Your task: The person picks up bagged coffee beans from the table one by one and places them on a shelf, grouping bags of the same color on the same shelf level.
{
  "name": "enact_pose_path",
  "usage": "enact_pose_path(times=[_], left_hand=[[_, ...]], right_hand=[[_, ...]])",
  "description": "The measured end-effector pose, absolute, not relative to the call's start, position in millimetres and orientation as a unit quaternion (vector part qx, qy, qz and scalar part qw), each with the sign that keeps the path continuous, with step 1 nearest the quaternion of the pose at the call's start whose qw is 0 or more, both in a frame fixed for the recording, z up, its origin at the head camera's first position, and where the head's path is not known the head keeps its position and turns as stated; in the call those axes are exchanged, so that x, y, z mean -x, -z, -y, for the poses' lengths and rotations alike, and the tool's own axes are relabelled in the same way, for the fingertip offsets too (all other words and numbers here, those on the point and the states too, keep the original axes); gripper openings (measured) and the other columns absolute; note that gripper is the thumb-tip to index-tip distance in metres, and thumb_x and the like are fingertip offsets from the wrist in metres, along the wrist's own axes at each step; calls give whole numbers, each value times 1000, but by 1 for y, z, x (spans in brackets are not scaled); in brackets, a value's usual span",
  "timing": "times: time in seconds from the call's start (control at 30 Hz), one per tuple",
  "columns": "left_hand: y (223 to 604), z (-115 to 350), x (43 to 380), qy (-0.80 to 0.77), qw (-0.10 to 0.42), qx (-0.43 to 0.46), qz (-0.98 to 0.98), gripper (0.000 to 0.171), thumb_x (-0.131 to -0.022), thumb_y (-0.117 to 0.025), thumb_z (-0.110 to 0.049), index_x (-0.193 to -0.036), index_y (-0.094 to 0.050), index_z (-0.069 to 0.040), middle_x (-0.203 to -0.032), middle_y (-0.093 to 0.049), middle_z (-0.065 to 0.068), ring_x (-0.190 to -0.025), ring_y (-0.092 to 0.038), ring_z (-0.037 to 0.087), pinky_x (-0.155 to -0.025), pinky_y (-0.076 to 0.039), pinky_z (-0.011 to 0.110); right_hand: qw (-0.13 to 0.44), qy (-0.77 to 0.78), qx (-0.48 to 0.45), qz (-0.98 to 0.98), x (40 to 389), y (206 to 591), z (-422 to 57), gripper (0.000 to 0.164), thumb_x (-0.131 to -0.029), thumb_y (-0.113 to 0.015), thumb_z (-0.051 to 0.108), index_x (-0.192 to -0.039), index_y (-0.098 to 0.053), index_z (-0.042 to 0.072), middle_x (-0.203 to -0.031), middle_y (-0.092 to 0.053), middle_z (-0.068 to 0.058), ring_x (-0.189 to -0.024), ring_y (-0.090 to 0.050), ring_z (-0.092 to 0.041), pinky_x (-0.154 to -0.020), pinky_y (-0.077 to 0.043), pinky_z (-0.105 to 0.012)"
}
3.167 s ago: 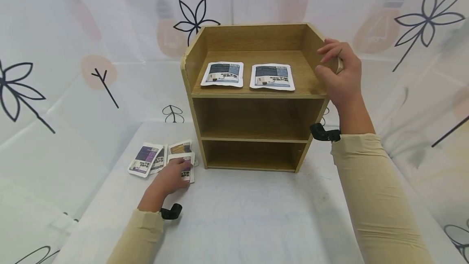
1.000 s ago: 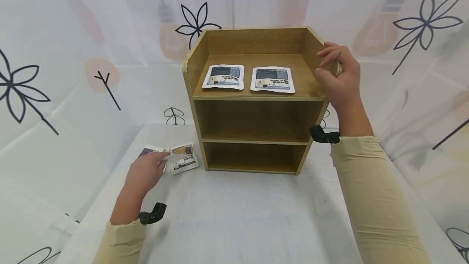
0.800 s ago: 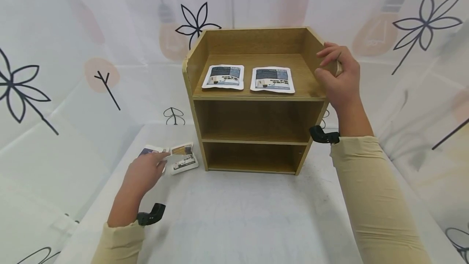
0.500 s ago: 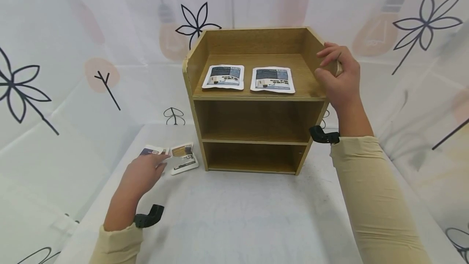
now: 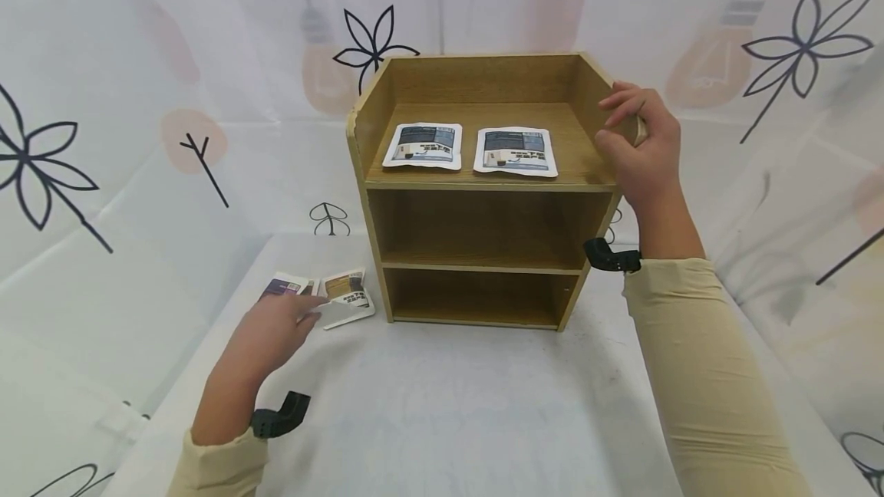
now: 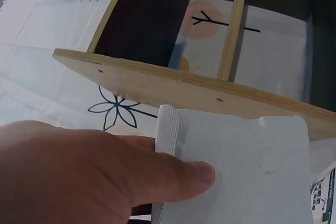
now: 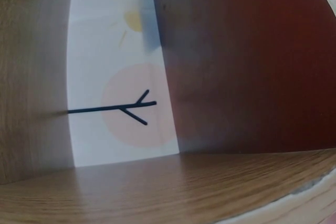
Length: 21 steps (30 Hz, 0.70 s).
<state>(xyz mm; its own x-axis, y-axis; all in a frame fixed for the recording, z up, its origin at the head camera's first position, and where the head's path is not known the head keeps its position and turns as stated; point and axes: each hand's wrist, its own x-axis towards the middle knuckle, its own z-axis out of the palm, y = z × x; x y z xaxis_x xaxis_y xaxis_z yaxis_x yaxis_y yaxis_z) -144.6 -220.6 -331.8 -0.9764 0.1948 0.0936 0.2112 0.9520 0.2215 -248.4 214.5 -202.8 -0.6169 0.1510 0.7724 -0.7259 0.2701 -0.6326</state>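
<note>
At the left of the table, my left hand (image 5: 269,332) pinches a flat white pouch (image 6: 247,161), its thumb pressed on the plain back near a crimped edge. In the head view only a thin pale part of that pouch shows, overlapping a brown-labelled pouch (image 5: 345,282) on the table. A purple-labelled pouch (image 5: 283,284) lies partly hidden behind the hand. My right hand (image 5: 649,144) grips the top of the right side panel of a wooden shelf unit (image 5: 483,185), thumb inside. Two blue-labelled pouches, a left one (image 5: 423,146) and a right one (image 5: 515,151), lie on its top shelf.
The shelf unit has a middle compartment (image 5: 483,225) and a bottom compartment (image 5: 476,297). It stands at the back of the white-covered table (image 5: 442,405), before a patterned curtain (image 5: 242,44). Its side panel (image 6: 184,85) is close beyond the held pouch.
My left hand has moved left from the purple-labelled pouch at the pile's right, which no longer lies there. Lately the held white pouch has tilted and lowered slightly. The right hand stays put.
</note>
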Motion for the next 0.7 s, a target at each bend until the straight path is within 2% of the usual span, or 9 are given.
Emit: enact_pose_path(times=[0.17, 0.4, 0.7], left_hand=[[329, 216, 141, 122, 29, 102, 987, 28, -93, -60, -16, -119, -70, -15, -111, -73, 11, -97, -69, 28, -82, -54, 50], [327, 212, 135, 117, 63, 117, 984, 28, -92, -62, -18, -119, -70, -21, -107, -74, 7, -95, -69, 28, -80, -54, 51], [314, 200, 126, 111, 85, 129, 982, 28, -90, -66, -18, -118, -71, -22, -103, -75, 5, -90, -70, 25, -74, -56, 47]], right_hand=[[383, -567, -198, 701, 248, 203, -214, 18, -75, -52, -2, -86, -46, -15, -95, -62, 16, -130, -49, -21, -114, -35, -34], [384, -566, -196, 703, 250, 204, -215, 19, -75, -52, -2, -86, -46, -15, -95, -62, 16, -130, -49, -20, -114, -34, -35], [380, -574, -198, 697, 249, 203, -215, 18, -75, -53, -1, -85, -46, -15, -94, -62, 15, -129, -50, -19, -113, -36, -33]])
